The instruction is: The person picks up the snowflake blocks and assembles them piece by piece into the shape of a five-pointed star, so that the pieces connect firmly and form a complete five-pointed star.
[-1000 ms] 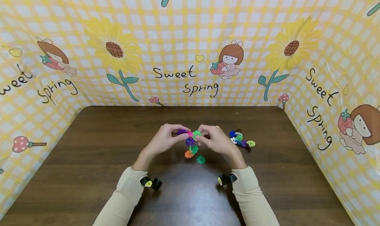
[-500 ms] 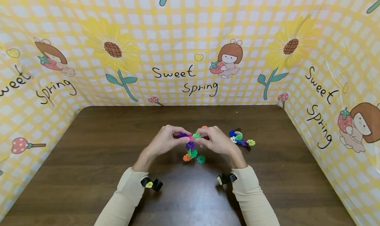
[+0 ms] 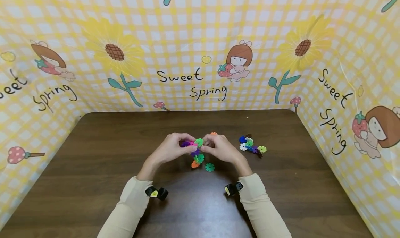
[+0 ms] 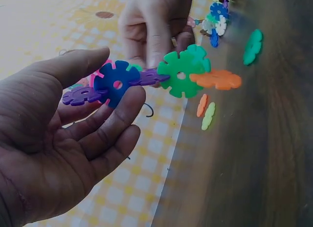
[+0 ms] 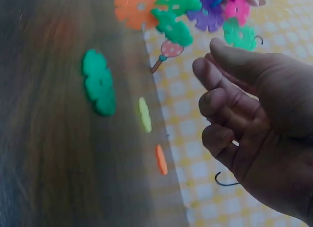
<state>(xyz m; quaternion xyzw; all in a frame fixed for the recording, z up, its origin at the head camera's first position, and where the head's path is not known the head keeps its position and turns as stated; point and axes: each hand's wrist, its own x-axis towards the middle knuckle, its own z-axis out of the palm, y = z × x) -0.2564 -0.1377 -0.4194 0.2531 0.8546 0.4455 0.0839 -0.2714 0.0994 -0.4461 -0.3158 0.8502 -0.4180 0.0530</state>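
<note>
My left hand (image 3: 168, 147) pinches a joined chain of plastic snowflake discs between thumb and fingers, at the middle of the table. In the left wrist view the chain shows a blue disc (image 4: 103, 84), a purple disc (image 4: 152, 76), green discs (image 4: 172, 84) and an orange disc (image 4: 222, 80) at its end. A pink disc (image 5: 237, 10) with a light green disc (image 5: 239, 35) attached shows in the right wrist view. Just right of that light green disc, my right hand (image 3: 225, 149) has loosely bent fingers, thumb and fingertips apart, with nothing between them.
A loose green disc (image 3: 209, 167) lies on the table in front of the hands. Beyond them are a loose orange disc (image 3: 214, 134) and a yellow-green disc (image 4: 209, 116). A cluster of mixed discs (image 3: 250, 145) sits to the right. Checked cloth (image 3: 137, 92) encloses the back and sides.
My right fingers, earlier pinching the light green disc, have let go and drawn slightly right. The chain stays in my left hand, tilted differently. The head view has shifted slightly.
</note>
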